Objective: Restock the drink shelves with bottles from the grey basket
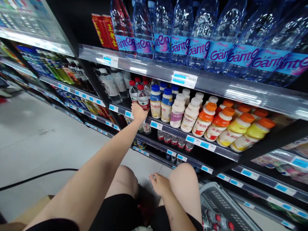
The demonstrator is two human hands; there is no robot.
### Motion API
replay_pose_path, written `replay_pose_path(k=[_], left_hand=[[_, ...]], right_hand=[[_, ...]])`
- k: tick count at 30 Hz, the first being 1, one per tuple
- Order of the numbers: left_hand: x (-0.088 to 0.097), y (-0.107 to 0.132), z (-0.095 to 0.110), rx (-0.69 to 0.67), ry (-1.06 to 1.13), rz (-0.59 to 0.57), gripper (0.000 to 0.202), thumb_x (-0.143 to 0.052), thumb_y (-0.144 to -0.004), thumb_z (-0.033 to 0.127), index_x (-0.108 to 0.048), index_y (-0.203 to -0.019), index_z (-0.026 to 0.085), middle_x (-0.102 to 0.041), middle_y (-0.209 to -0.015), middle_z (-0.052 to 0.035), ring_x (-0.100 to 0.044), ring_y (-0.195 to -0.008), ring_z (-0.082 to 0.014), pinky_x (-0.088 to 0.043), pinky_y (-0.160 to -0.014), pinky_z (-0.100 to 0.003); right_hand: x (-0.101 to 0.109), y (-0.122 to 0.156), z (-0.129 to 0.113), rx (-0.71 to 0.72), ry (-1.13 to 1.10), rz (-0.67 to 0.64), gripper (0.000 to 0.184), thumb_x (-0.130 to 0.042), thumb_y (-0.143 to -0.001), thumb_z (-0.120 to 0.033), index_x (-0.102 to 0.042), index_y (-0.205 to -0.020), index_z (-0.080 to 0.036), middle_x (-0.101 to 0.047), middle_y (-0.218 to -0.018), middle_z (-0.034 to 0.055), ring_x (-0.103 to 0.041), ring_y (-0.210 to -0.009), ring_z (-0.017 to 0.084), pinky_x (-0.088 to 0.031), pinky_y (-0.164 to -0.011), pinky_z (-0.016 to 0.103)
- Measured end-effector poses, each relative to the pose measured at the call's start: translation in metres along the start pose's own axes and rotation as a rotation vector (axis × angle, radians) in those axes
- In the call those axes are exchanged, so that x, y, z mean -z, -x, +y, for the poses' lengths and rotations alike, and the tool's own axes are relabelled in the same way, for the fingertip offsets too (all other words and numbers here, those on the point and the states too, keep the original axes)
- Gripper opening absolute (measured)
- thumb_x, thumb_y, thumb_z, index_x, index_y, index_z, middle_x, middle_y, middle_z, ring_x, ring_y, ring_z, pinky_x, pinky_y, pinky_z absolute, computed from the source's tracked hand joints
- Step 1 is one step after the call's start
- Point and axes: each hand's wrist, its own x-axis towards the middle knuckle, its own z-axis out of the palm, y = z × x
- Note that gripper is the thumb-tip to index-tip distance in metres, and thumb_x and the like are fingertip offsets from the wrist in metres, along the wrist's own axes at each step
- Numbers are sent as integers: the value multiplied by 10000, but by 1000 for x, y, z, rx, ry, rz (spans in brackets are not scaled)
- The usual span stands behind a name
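Note:
I am crouched in front of a drinks shelf (168,126). My left hand (139,113) reaches out to its front edge, fingers curled round the base of a small red-capped water bottle (143,96). More red-capped bottles stand behind it. Blue-capped milk drink bottles (156,101) stand just to the right. My right hand (160,184) rests low between my knees against my right knee (185,183), fingers loose and holding nothing.
White-capped and orange-capped drink bottles (211,123) fill the shelf to the right. Large water bottles (199,35) line the shelf above. A grey shopping basket (223,203) with red-capped bottles sits at lower right. A black cable (36,176) crosses the floor, and a cardboard box (33,208) is at lower left.

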Motion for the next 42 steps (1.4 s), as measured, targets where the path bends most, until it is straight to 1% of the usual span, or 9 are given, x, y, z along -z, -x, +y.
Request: replay_pose_path(k=[2, 13, 18, 24, 31, 33, 36, 39, 42], left_hand=[[-2, 2, 0, 3, 26, 39, 889, -805, -757, 389, -392, -1431, -16, -498, -1410, -325, -495, -1351, -458, -415, -1155, -527], [-1, -8, 9, 85, -12, -63, 750, -813, -774, 394, -473, -1344, 45, -586, -1325, -299, -612, -1233, -452, -518, -1049, -532], [0, -11, 15, 165, 14, -56, 837, -797, -796, 441, -401, -1410, 33, -640, -1248, -299, -649, -1176, -452, -539, -994, -535], [-4, -9, 12, 135, -36, 24, 772, -820, -773, 415, -486, -1368, 53, -577, -1309, -302, -581, -1255, -456, -490, -1065, -549], [3, -6, 9, 150, -50, -9, 808, -847, -723, 406, -498, -1324, -5, -623, -1244, -283, -587, -1232, -446, -456, -1087, -534], [4, 11, 3, 86, -15, 102, 721, -754, -819, 439, -495, -1346, 20, -606, -1300, -257, -530, -1310, -410, -381, -1162, -519], [-1, 58, -21, 35, 70, 247, 638, -534, -970, 441, -399, -1468, 66, -480, -1490, -228, -410, -1433, -332, -280, -1233, -478], [-9, 122, -67, 108, 27, 148, 691, -450, -993, 470, -340, -1517, 33, -365, -1576, -259, -320, -1489, -348, -252, -1244, -495], [-9, 177, -125, 203, -127, -78, 767, -492, -953, 464, -299, -1558, 34, -274, -1637, -262, -285, -1511, -372, -258, -1242, -494]], right_hand=[[0, 2, -1, 3, 1, -5, 562, -305, -1106, -573, -681, -1332, -221, -742, -1175, 117, -695, -1151, 332, -543, -994, 466], [0, 2, 3, 13, 31, -22, 572, -289, -1110, -575, -693, -1314, -225, -743, -1171, 122, -699, -1140, 333, -548, -980, 467], [-1, 2, 4, 27, 34, -40, 576, -277, -1113, -577, -700, -1296, -232, -741, -1189, 117, -692, -1164, 326, -547, -993, 459], [-1, 0, 5, 21, 36, -57, 577, -271, -1115, -571, -696, -1302, -229, -738, -1197, 127, -691, -1166, 334, -548, -992, 472], [0, 0, 7, 17, 27, -71, 573, -269, -1114, -571, -703, -1290, -241, -742, -1190, 120, -691, -1165, 334, -546, -988, 469], [1, -2, 8, 10, 23, -76, 575, -269, -1113, -572, -709, -1277, -241, -741, -1193, 117, -687, -1174, 334, -543, -992, 470], [1, -5, 9, -2, 30, -77, 567, -278, -1112, -572, -703, -1292, -242, -738, -1204, 111, -683, -1180, 335, -542, -995, 472], [-3, -5, 11, -2, 60, -79, 536, -324, -1107, -568, -703, -1296, -240, -744, -1186, 101, -688, -1167, 336, -546, -992, 471], [-7, -2, 11, 11, 99, -76, 493, -409, -1094, -554, -698, -1316, -221, -754, -1149, 95, -694, -1154, 333, -552, -989, 456]])
